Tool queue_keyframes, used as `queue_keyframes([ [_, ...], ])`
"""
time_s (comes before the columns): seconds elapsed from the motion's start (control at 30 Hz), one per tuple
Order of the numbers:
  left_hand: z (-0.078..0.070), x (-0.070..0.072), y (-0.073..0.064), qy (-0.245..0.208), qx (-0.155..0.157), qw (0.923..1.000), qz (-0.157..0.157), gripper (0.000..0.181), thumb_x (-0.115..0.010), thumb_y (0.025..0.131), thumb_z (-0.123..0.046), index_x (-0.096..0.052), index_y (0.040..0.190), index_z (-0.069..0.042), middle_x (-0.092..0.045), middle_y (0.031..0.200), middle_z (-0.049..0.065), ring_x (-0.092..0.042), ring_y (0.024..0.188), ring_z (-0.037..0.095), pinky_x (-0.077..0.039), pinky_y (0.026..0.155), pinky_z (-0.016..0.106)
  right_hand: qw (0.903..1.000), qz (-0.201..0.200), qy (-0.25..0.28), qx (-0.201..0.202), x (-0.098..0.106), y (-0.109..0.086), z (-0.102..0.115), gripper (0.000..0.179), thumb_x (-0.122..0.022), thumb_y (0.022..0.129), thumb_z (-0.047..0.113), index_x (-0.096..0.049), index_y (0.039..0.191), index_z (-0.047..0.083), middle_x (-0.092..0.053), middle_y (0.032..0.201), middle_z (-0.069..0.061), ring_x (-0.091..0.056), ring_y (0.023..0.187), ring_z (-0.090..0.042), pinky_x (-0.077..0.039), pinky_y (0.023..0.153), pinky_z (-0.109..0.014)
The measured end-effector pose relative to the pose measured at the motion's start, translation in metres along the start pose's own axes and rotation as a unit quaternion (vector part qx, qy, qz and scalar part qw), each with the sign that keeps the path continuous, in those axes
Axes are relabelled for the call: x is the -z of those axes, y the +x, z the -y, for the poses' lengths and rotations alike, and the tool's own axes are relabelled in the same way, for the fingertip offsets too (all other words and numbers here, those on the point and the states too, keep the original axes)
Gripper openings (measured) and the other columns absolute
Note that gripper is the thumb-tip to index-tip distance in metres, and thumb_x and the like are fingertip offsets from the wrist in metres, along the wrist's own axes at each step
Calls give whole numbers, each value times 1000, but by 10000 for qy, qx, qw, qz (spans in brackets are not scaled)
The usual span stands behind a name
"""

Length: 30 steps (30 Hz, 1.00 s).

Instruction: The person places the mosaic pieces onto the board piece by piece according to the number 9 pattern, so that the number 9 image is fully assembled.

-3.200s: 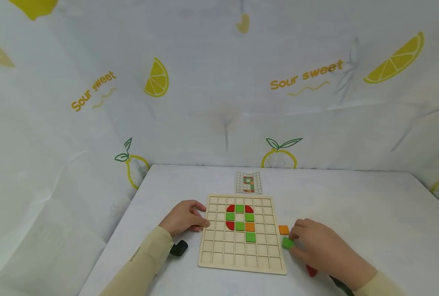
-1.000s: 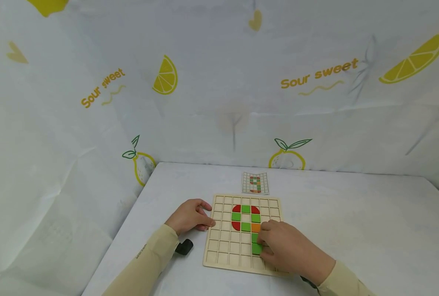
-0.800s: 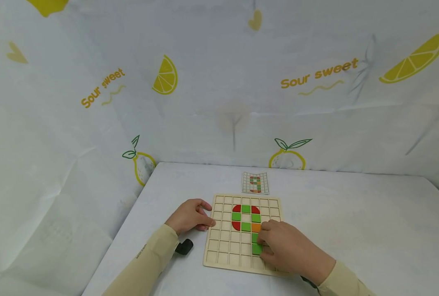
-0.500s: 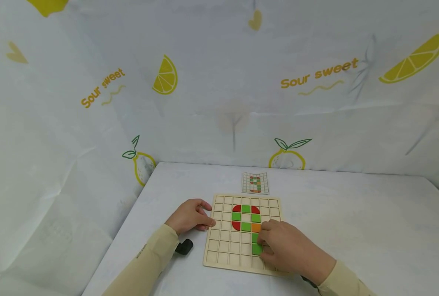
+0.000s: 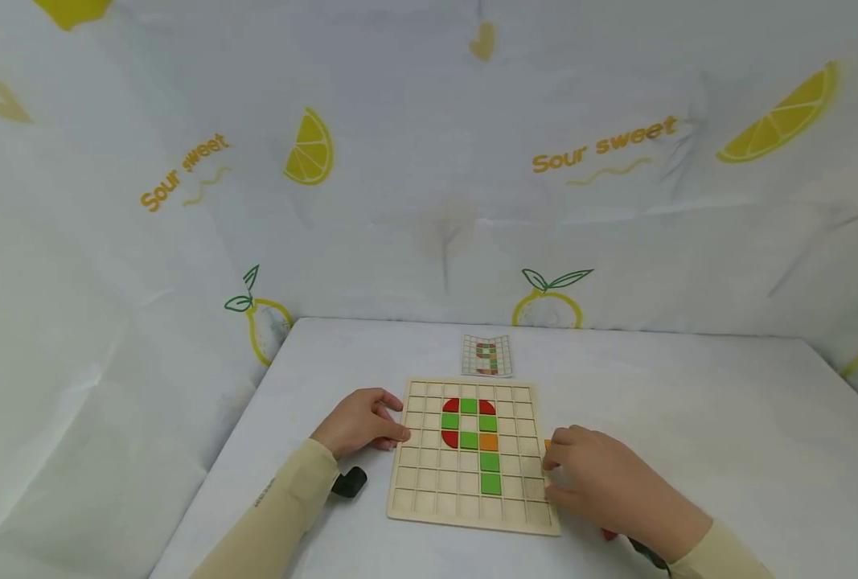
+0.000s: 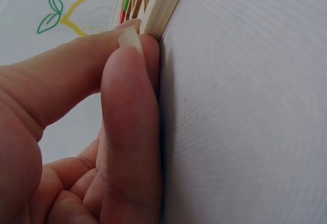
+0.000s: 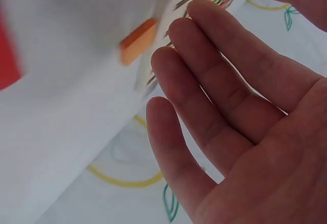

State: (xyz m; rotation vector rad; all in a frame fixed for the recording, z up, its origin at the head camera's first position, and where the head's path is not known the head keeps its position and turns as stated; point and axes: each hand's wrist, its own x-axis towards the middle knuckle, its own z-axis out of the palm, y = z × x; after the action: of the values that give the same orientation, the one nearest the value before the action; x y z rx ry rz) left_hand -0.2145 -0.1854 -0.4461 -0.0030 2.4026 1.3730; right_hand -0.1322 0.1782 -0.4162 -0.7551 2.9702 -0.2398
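A wooden grid board (image 5: 429, 505) lies on the table, with red, green and orange tiles set in its cells in the shape of a 9. At its left edge my left hand (image 5: 362, 422) holds the rim; the left wrist view shows thumb and finger closed on the wooden edge (image 6: 162, 9). My right hand (image 5: 605, 482) is over the board's right edge, fingers loosely bent and nothing between them. Beyond those fingers a loose orange tile (image 7: 138, 42) lies on the table, mostly hidden in the head view. A red piece (image 5: 609, 535) shows partly under the right hand.
Behind the board lies a paper pattern card (image 5: 486, 355) printed with the same coloured figure. A black wrist-camera piece (image 5: 351, 482) sits by the left forearm. White cloth printed with lemons (image 5: 429, 201) hangs behind the table (image 5: 689, 386).
My right hand set a second green tile below the first in the 9's stem, then let go and drew back right to the board's edge. The left hand stays on the rim.
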Motion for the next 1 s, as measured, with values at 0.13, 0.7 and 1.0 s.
queue_keyframes([
  [0.13,4,3,-1,3,50,10000,-38,50,-96,82,-20,-69,123,-10,-68,89,7,-72,68,14,-62,68,25,9972,300,88,-681,-2,-13,-13,20,-93,82,35,-79,93,26,-65,98,17,-61,91,-5,-61,85,-34],
  [0.7,3,3,-4,-146,52,9998,-87,50,-96,82,-18,-70,123,-9,-68,86,6,-71,67,14,-62,67,27,9885,521,128,-1416,-10,-56,-45,27,-98,78,36,-76,94,33,-63,96,16,-56,90,-7,-63,83,-31],
  [1.0,1,-2,0,-132,38,9999,-43,49,-96,82,-17,-70,123,-9,-68,87,7,-70,67,14,-62,67,27,9883,322,314,-1456,-13,-69,-54,35,-98,76,34,-77,103,38,-61,99,21,-54,91,-1,-61,81,-23],
])
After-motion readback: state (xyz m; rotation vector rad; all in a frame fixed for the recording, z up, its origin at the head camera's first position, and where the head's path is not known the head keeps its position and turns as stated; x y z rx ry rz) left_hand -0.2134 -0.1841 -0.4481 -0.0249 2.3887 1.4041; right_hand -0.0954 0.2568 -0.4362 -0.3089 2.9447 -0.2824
